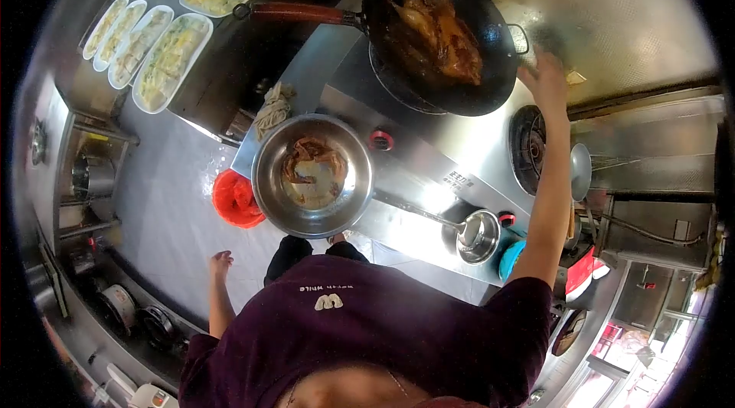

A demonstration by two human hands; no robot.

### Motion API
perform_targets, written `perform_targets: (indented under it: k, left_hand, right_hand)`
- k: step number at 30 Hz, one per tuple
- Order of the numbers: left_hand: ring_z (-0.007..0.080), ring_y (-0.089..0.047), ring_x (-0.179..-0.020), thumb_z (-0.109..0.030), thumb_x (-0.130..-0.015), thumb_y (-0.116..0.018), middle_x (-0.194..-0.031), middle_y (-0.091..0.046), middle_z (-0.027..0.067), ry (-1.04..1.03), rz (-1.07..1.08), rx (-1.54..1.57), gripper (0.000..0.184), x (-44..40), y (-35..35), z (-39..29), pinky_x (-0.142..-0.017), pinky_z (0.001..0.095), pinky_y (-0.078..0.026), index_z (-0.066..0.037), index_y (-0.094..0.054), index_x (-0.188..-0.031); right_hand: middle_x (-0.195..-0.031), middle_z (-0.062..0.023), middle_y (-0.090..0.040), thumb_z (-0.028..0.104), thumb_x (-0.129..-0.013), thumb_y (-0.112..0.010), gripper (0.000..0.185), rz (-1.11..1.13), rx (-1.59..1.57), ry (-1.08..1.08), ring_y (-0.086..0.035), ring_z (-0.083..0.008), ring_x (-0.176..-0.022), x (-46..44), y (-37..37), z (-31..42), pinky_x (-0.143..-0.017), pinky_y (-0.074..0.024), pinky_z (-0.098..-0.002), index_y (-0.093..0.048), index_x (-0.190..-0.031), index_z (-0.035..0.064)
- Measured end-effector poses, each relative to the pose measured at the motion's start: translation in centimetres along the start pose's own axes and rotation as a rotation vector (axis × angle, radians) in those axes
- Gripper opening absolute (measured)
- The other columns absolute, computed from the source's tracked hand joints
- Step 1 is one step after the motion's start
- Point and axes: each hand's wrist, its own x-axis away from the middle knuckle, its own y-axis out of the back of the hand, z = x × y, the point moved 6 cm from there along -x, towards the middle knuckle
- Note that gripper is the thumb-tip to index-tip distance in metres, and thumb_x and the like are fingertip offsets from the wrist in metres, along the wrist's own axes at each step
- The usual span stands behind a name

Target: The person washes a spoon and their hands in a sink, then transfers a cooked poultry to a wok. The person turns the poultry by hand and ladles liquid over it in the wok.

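A black wok (383, 48) sits tilted on the stove, with browned, glossy pieces of meat that look like poultry (440, 37) inside. Its long brown handle (298, 13) points left, and a small loop handle (523, 38) is on its right rim. My right hand (547, 80) reaches just beside that loop, thumb and fingers apart, with nothing visible in it; I cannot tell whether it touches the loop. Low at my left side hangs my left hand (221, 262), fingers curled in and nothing visible in them. In front of me, a steel bowl (264, 171) contains brown food pieces (312, 163) and some liquid.
Several white plates of food (172, 63) stand at the upper left. A crumpled cloth (274, 109) lies behind the bowl. A red bag-lined bin (237, 200) is on the floor. A ladle (467, 233) rests in a steel pot (481, 251), near another burner (527, 149).
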Motion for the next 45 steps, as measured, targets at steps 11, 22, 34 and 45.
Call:
perform_targets:
  k: [11,22,34,45]
  left_hand:
    - [0.0103,-0.053,-0.056,-0.012,-0.086,-0.047,-0.069,-0.059,0.0057,-0.074,0.04,-0.014,0.02,0.1,-1.4,-1.5,-0.048,0.0227,-0.041,0.004,-0.059,-0.09]
    - [0.0093,-0.047,-0.061,-0.026,-0.089,-0.045,-0.064,-0.052,0.0017,-0.727,-0.756,-0.244,0.03,8.2,4.1,-22.8,-0.058,0.0247,-0.04,0.0,-0.056,-0.077]
    - [0.0266,-0.056,-0.082,-0.02,-0.081,-0.051,-0.084,-0.059,0.0091,-2.016,-0.081,-0.986,0.016,27.5,-31.3,-65.1,-0.071,0.038,-0.044,-0.008,-0.061,-0.085]
    - [0.0297,-0.056,-0.084,-0.017,-0.082,-0.049,-0.091,-0.059,0.0129,-1.569,-0.231,-1.691,0.02,16.6,-47.8,-69.1,-0.074,0.0438,-0.046,-0.006,-0.061,-0.093]
  right_hand:
    - [-0.089,-0.0113,-0.058,0.024,-0.082,-0.054,0.038,-0.204,-0.222,-0.193,-0.053,-0.029,-0.081,6.8,6.8,-1.2,-0.083,-0.0396,-0.0389,-0.05,-0.117,0.0104]
    - [-0.08,-0.0097,-0.056,0.007,-0.083,-0.052,0.036,-0.499,-0.229,-0.295,-0.052,-0.0224,-0.07,19.6,7.5,-1.4,-0.062,-0.0425,-0.0331,-0.05,-0.119,0.0065]
    - [-0.074,-0.0106,-0.05,0.001,-0.083,-0.05,0.032,-0.452,-0.304,-0.548,-0.047,-0.0218,-0.065,31.3,3.4,-1.5,-0.058,-0.0395,-0.0334,-0.051,-0.115,0.0]
    - [-0.074,-0.0096,-0.052,0.001,-0.084,-0.048,0.034,-0.389,-0.256,-0.686,-0.048,-0.021,-0.066,38.3,2.7,-3.2,-0.06,-0.0396,-0.0318,-0.049,-0.118,0.0028]
